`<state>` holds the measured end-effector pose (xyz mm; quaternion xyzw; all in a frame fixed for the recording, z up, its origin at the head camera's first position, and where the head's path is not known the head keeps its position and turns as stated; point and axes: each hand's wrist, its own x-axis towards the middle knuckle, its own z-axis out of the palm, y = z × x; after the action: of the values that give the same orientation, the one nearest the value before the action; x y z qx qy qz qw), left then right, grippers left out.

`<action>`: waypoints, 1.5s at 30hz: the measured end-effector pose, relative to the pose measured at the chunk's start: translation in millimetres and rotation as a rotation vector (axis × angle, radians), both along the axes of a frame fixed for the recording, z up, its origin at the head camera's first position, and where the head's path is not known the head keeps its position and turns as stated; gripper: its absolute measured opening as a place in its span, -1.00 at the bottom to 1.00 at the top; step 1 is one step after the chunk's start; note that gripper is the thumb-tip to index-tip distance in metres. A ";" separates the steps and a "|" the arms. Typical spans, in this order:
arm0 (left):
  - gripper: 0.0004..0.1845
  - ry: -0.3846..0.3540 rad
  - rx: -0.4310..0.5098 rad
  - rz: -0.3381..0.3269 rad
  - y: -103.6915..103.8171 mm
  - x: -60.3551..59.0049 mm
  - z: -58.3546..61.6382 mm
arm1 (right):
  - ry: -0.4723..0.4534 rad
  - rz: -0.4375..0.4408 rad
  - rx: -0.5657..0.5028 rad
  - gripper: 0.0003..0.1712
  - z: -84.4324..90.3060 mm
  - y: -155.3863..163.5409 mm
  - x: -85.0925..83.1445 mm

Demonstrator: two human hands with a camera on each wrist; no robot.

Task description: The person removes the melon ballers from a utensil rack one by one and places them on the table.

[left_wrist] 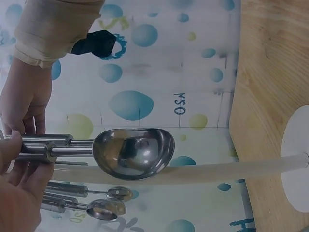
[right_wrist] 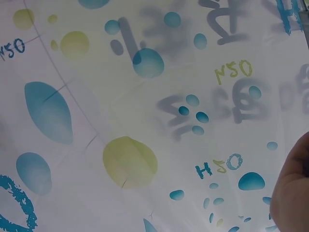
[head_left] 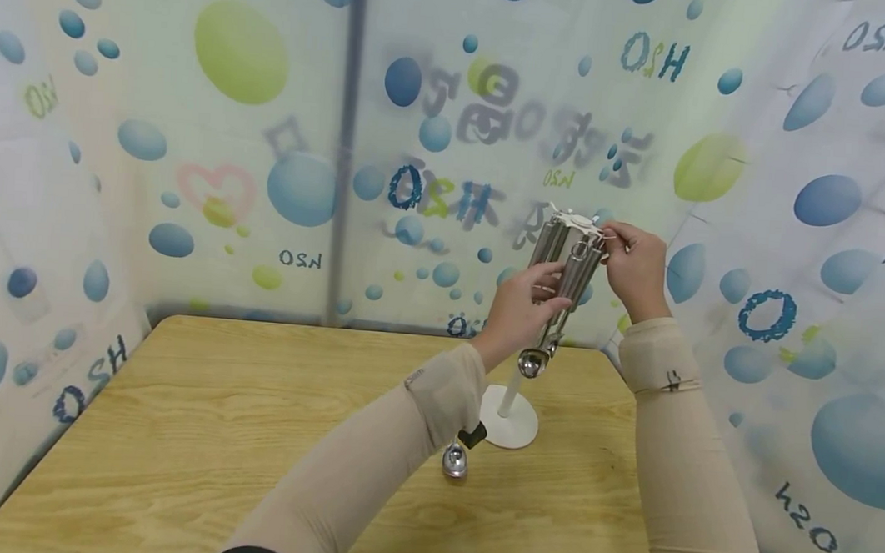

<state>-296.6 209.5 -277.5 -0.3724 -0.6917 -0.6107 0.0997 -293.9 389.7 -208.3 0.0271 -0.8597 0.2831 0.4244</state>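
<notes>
A white stand with a round base and a hooked top holds several steel ice cream scoops by their handles. My left hand grips the handle of a front scoop; in the left wrist view, its large bowl points down toward the table. Smaller-looking scoops hang beside it. At the top of the stand, my right hand has thumb and forefinger curled together at a white hook. In the right wrist view, only part of the right hand shows at the edge.
Another scoop lies on the wooden table in front of the base, partly hidden by my left sleeve. Patterned curtains with blue and green bubbles stand behind and at both sides.
</notes>
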 end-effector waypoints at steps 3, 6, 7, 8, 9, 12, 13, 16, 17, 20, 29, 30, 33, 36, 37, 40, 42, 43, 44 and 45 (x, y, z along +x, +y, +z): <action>-0.49 -0.014 0.000 0.006 -1.3 -3.4 -4.2 | -0.013 0.000 -0.013 -0.68 -0.4 -0.3 0.7; -0.50 -0.028 0.000 0.004 -2.8 -5.7 -7.5 | -0.014 0.001 -0.019 -0.68 -0.1 -0.6 1.2; -0.50 -0.029 -0.002 0.004 -3.2 -6.5 -8.6 | -0.010 0.003 -0.020 -0.69 -0.1 -0.5 1.1; -0.50 -0.030 0.000 -0.001 -3.6 -7.0 -9.5 | -0.004 0.005 -0.022 -0.69 -0.1 -0.4 1.0; -0.50 -0.029 -0.001 -0.003 -4.4 -7.2 -10.2 | 0.001 0.007 -0.022 -0.70 0.0 -0.3 1.0; -0.51 -0.016 0.003 -0.001 -5.7 -9.2 -13.5 | 0.012 0.009 -0.022 -0.70 -0.4 0.2 0.2; -0.51 -0.015 0.004 -0.002 -6.4 -9.7 -14.5 | 0.010 0.010 -0.023 -0.70 -0.5 0.0 0.3; -0.51 -0.008 0.000 0.001 -8.4 -11.0 -17.8 | 0.003 0.011 -0.027 -0.69 -0.9 0.0 0.1; -0.51 -0.007 -0.002 0.004 -9.2 -10.9 -18.7 | 0.000 0.010 -0.027 -0.69 -1.1 -0.2 0.1; -0.51 -0.011 -0.011 0.015 -11.6 -11.1 -21.6 | 0.003 0.014 -0.027 -0.70 -1.3 -0.6 -0.2; -0.50 -0.019 -0.068 0.045 -15.1 -15.6 -31.9 | 0.023 0.021 -0.019 -0.71 -0.3 -2.1 1.1; -0.50 -0.022 -0.070 0.045 -15.7 -15.9 -32.8 | 0.025 0.020 -0.019 -0.71 -0.4 -2.0 0.9; -0.51 -0.030 -0.076 0.053 -18.3 -15.6 -34.7 | 0.023 0.028 -0.028 -0.71 -0.3 -2.7 0.9; -0.51 -0.031 -0.076 0.062 -21.2 -15.2 -36.6 | 0.022 0.038 -0.033 -0.71 -0.5 -3.5 0.4; -0.51 -0.028 -0.075 0.064 -22.1 -15.3 -37.5 | 0.021 0.039 -0.032 -0.72 -0.7 -3.6 0.2; -0.52 -0.033 -0.064 0.056 -24.0 -16.1 -40.6 | 0.022 0.037 -0.028 -0.72 -1.2 -3.3 -0.4; -0.52 -0.040 -0.051 0.047 -25.4 -17.1 -43.0 | 0.022 0.035 -0.028 -0.71 -1.3 -2.6 -0.7; -0.52 -0.044 -0.046 0.044 -26.3 -17.4 -44.2 | 0.023 0.035 -0.030 -0.71 -1.3 -2.3 -0.7; -0.52 -0.046 -0.042 0.043 -27.1 -17.7 -45.4 | 0.024 0.034 -0.031 -0.71 -1.2 -1.9 -0.8; -0.51 -0.047 -0.039 0.042 -27.9 -18.3 -46.9 | 0.026 0.031 -0.032 -0.71 -1.2 -1.6 -0.9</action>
<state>-315.0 181.6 -324.4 -0.3453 -0.7133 -0.6034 0.0892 -294.8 388.2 -209.4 0.0372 -0.8490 0.3028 0.4314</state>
